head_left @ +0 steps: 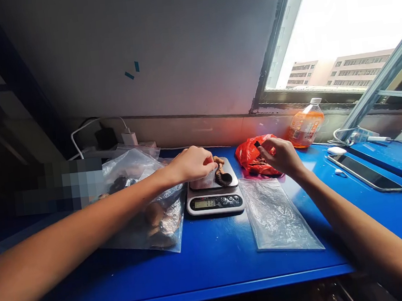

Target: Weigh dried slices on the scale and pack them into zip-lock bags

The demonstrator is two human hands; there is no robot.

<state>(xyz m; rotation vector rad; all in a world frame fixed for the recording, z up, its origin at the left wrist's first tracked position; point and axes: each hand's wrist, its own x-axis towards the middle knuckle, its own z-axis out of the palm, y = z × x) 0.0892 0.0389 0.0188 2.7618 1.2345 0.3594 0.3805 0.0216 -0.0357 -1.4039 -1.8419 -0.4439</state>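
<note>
A white digital kitchen scale [216,211] stands mid-table, its lit display too small to read surely. On its pan lie light-brown and dark dried pieces [222,173], which look like dried mushroom. My left hand [195,163] is closed over the pan's left side, fingertips beside these pieces; whether it holds anything is hidden. Between the fingers of my right hand [279,154] is a small dark dried piece [257,144], held over an open red plastic bag [247,152]. More dark pieces show inside that bag.
Clear plastic bags [163,221] with brown contents lie left of the scale. A flat clear bag [279,214] rests at its right. Farther right are a phone [364,171], an earbud [340,172] and its white case [336,150]. An orange drink bottle [306,125] stands by the window.
</note>
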